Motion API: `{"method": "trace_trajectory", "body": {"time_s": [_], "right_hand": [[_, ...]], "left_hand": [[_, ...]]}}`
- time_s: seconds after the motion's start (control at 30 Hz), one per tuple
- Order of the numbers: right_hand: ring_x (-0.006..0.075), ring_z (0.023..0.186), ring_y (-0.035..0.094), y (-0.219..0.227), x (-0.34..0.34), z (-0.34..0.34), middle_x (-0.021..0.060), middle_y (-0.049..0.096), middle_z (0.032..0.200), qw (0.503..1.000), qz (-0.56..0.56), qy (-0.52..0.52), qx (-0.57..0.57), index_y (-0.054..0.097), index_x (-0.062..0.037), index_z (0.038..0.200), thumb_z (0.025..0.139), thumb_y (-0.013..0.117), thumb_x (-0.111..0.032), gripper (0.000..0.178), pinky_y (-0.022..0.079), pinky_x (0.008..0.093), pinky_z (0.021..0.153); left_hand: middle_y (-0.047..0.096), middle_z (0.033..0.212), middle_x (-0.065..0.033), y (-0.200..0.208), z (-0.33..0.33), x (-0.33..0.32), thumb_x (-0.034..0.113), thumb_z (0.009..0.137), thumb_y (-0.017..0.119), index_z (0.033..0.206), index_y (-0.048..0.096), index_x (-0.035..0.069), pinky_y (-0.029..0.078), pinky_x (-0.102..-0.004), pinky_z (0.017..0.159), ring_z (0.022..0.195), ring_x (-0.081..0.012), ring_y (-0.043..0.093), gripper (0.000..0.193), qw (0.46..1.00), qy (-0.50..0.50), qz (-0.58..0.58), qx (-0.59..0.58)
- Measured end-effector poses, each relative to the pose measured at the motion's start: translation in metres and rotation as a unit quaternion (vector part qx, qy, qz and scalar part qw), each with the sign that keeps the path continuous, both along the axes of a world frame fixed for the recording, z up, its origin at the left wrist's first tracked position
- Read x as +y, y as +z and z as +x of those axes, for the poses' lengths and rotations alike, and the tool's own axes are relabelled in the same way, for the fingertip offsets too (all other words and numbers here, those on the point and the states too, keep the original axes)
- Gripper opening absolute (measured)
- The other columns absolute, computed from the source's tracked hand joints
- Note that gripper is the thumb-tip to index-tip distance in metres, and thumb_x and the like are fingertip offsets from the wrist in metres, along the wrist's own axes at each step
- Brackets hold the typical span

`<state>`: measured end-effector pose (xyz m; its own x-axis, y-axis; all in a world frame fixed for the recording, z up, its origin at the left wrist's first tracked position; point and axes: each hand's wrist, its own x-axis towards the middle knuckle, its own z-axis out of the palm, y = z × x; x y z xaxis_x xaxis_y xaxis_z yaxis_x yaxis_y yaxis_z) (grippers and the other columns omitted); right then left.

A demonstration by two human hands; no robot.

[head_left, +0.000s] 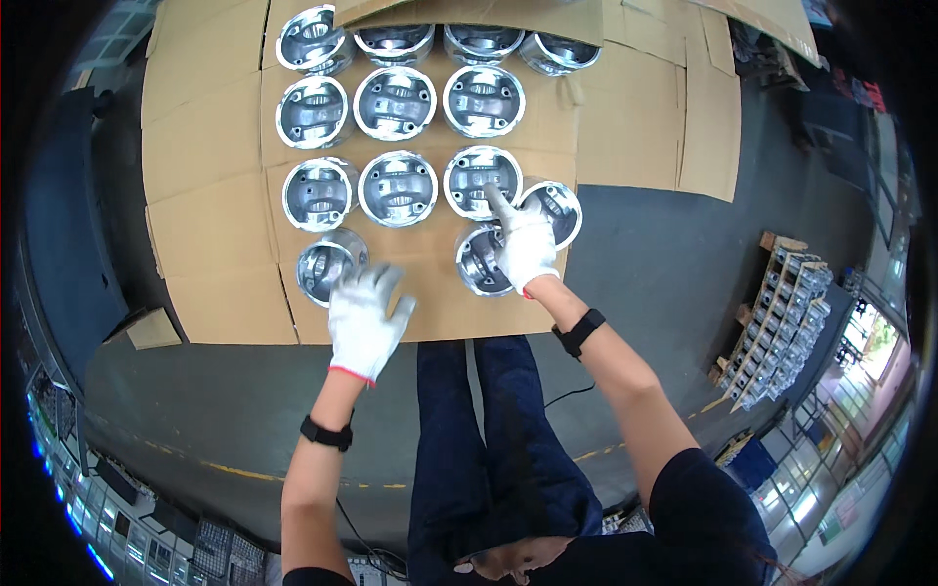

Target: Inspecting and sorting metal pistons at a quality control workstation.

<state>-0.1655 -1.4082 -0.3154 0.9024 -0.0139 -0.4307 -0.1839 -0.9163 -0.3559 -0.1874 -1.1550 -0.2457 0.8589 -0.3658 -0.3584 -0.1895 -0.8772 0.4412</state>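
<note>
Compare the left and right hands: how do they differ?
The left hand is spread open; the right hand extends one finger forward. In view, the left hand overlaps one metal part, while the right hand overlaps three others. Both wear white gloves with red cuff edging.

The surface is faced with brown cardboard (430,303), its panels divided by a seam running front to back on the left. Thirteen silvery metal cylinders (394,103) stand directly on it, hollow ends up, in loose rows. The farthest row has four, partly hidden by a cardboard flap (489,14) reaching over from the far edge. Three stand in the next row, then three more with a fourth at their right, set slightly nearer the front. The nearest two are well apart, one left and one right.
</note>
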Motion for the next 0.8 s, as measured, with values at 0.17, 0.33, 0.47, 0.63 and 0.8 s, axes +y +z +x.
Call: {"method": "trace_trajectory", "body": {"time_s": [0.17, 0.33, 0.47, 0.63, 0.8], "right_hand": [[0.0403, 0.093, 0.063, 0.006, 0.005, 0.007, 0.027, 0.059, 0.104, 0.997, -0.011, -0.04, 0.066, 0.055, -0.0219, 0.132, 0.079, 0.064, -0.012, 0.055, 0.051, 0.0444, 0.081], [0.0392, 0.086, 0.063, 0.008, 0.003, 0.005, 0.026, 0.06, 0.101, 0.998, -0.039, -0.017, 0.045, 0.058, -0.0213, 0.128, 0.076, 0.067, -0.018, 0.053, 0.051, 0.0434, 0.077], [0.0337, 0.088, 0.064, 0.021, -0.013, -0.02, 0.0198, 0.065, 0.098, 0.997, 0.031, 0.002, 0.071, 0.06, -0.0196, 0.125, 0.078, 0.065, -0.014, 0.048, 0.051, 0.0425, 0.077], [0.0346, 0.084, 0.065, 0.045, -0.059, -0.08, 0.0174, 0.067, 0.091, 0.993, 0.037, 0.044, 0.104, 0.06, -0.0164, 0.124, 0.077, 0.061, -0.01, 0.048, 0.05, 0.0427, 0.076], [0.041, 0.094, 0.063, 0.075, -0.111, -0.138, 0.0255, 0.062, 0.106, 0.962, -0.049, 0.078, 0.256, 0.051, -0.0195, 0.133, 0.075, 0.062, -0.015, 0.059, 0.051, 0.0466, 0.079]], "left_hand": [[0.058, 0.121, -0.0131, -0.031, 0.052, -0.035, 0.03, 0.075, 0.07, 0.123, 0.055, 0.007, 0.035, -0.048, 0.104, 0.117, -0.0317, 0.05, 0.055, 0.987, -0.056, 0.064, -0.138], [0.069, 0.089, -0.0151, -0.081, 0.08, -0.051, 0.035, 0.078, 0.066, 0.108, 0.064, 0.003, 0.048, -0.0445, 0.085, 0.084, -0.0309, 0.067, 0.044, 0.984, -0.12, 0.114, -0.066], [0.069, 0.081, -0.0175, -0.088, 0.08, -0.059, 0.041, 0.083, 0.06, 0.088, 0.067, 0.003, 0.052, -0.0432, 0.068, 0.073, -0.0327, 0.067, 0.039, 0.989, -0.071, 0.131, -0.007], [0.067, 0.092, -0.0153, -0.018, 0.035, -0.066, 0.036, 0.085, 0.061, 0.096, 0.067, 0.009, 0.047, -0.0464, 0.084, 0.088, -0.0344, 0.063, 0.03, 0.997, 0.026, -0.047, 0.062], [0.065, 0.071, -0.0185, 0.081, -0.097, -0.015, 0.038, 0.093, 0.05, 0.08, 0.071, 0.006, 0.042, -0.0484, 0.096, 0.074, -0.0364, 0.064, 0.04, 0.985, 0.075, -0.112, 0.104]]}}
